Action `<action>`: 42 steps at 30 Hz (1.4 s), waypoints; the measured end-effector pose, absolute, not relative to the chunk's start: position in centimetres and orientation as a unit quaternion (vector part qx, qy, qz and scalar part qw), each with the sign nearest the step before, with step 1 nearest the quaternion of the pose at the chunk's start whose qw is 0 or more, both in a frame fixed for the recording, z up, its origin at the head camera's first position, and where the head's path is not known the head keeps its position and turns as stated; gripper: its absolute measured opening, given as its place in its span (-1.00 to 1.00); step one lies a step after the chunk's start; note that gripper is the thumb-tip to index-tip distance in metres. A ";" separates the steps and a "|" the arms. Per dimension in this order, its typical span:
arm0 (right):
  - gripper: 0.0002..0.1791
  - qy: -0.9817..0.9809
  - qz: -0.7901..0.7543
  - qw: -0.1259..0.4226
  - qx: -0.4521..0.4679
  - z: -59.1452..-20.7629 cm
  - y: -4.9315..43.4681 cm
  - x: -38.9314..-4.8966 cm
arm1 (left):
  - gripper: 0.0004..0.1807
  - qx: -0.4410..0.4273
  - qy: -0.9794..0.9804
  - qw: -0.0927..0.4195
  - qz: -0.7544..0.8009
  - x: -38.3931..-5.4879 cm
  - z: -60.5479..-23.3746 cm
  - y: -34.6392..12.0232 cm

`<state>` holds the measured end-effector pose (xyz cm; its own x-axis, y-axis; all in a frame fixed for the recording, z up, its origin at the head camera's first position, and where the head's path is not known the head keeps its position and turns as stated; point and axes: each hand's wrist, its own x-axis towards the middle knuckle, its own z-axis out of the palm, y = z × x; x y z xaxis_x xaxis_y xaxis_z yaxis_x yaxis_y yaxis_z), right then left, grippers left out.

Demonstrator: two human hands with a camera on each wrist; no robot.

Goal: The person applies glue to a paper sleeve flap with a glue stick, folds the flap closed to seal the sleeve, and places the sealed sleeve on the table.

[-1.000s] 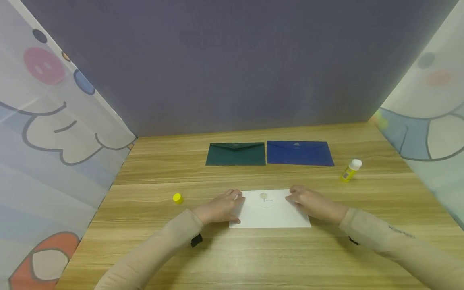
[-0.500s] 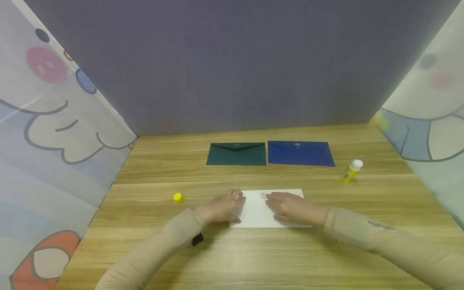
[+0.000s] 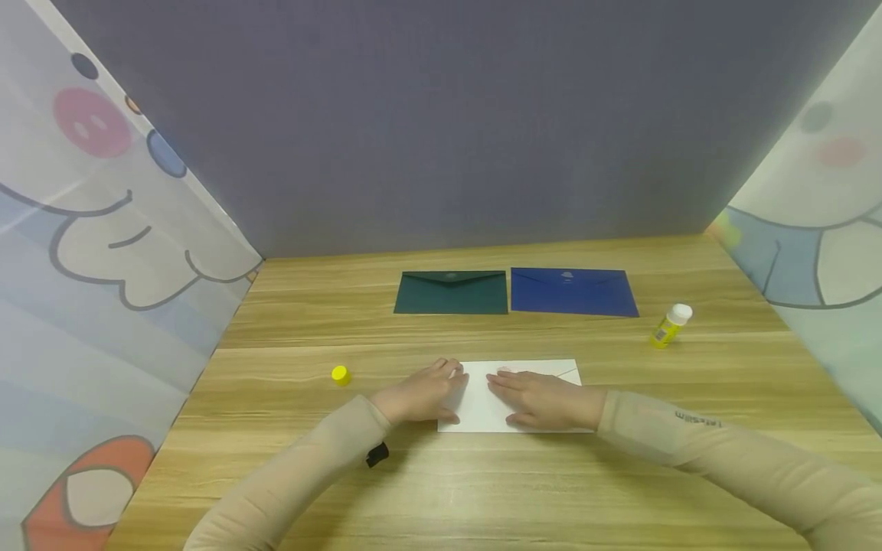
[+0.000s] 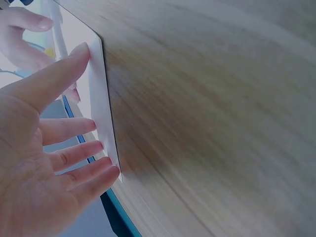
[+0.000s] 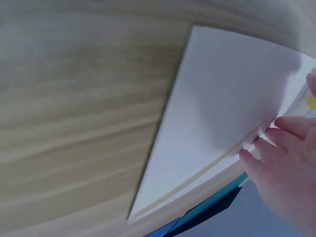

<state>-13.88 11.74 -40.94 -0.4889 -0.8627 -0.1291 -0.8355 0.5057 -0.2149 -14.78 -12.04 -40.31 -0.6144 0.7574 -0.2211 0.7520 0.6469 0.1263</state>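
Observation:
A white envelope lies flat on the wooden table, its flap folded down toward me. My left hand rests on its left end, with straight fingertips and thumb touching the paper, as the left wrist view shows on the envelope. My right hand lies over the middle and right of the envelope, covering most of the printed emblem. In the right wrist view its fingertips touch the envelope along the flap's edge.
Behind the white envelope lie a dark green envelope and a blue envelope, side by side. A yellow glue stick with a white top is at the right. A small yellow cap sits at the left. A grey panel borders the table's far side.
My right hand has moved left from the envelope's right end onto its middle, covering the emblem. My left hand has stayed on the left end.

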 end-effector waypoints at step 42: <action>-0.32 0.872 -0.089 0.116 -0.467 -41.4 15.6 -13.1 | -0.24 0.419 0.897 0.136 0.021 -14.9 -40.4 -12.1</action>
<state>-13.07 15.55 -41.44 -0.5366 -0.8354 -0.1191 -0.7938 0.5476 -0.2645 -14.88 -12.14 -40.38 -0.6109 0.7585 -0.2270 0.7469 0.6472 0.1525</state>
